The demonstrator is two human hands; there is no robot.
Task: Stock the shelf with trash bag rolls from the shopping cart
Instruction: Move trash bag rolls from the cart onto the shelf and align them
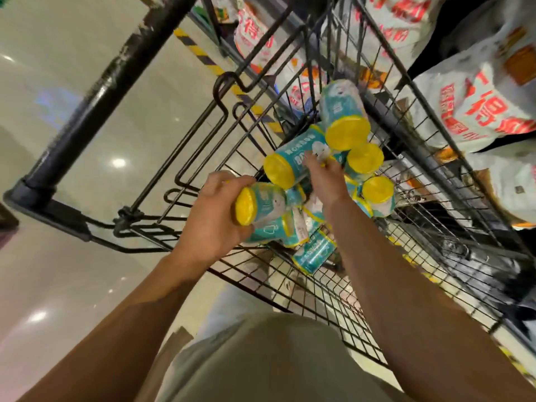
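Both hands over the cart [179,158]: left hand [214,216] grips a roll [258,203]; right hand [326,181] fingers pinch another roll [295,163]

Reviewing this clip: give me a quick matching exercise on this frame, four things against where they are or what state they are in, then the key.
Things:
1. left hand
2. right hand
3. shopping cart handle
4. white sacks with red print

Places or states:
A. stacked outside the cart's far wire wall
B. grips a yellow-ended roll
C. dark bar running up the frame's left side
D. pinches packaging among the rolls in the cart

Pairs: 1-B, 2-D, 3-C, 4-A
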